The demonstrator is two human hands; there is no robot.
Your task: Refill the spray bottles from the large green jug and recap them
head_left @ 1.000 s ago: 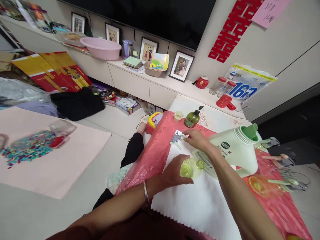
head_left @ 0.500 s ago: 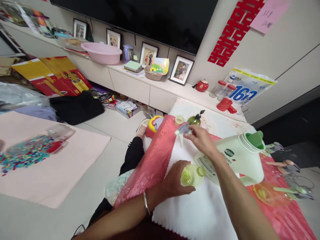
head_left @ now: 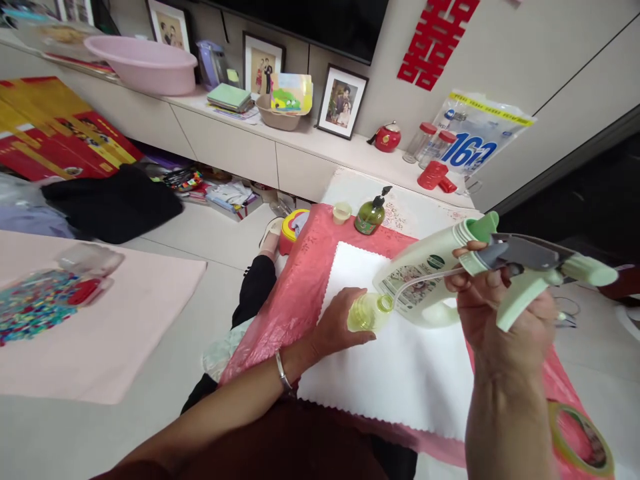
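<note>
Bottle (head_left: 367,312) stands upright on the white cloth (head_left: 400,373), left hand (head_left: 336,328) wrapped around it. Up and right of its open mouth, the right hand (head_left: 505,317) pinches the spray head (head_left: 530,267), whose tube (head_left: 425,279) slants down toward that mouth.

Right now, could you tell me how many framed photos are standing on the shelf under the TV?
3 in view: one framed photo behind the pink basin, a second by the stacked books, a third left of the red pot. More may lie outside the frame.

Left hand (head_left: 334,331) around small bottle (head_left: 365,313), right hand (head_left: 505,313) gripping spray head (head_left: 535,267).
</note>
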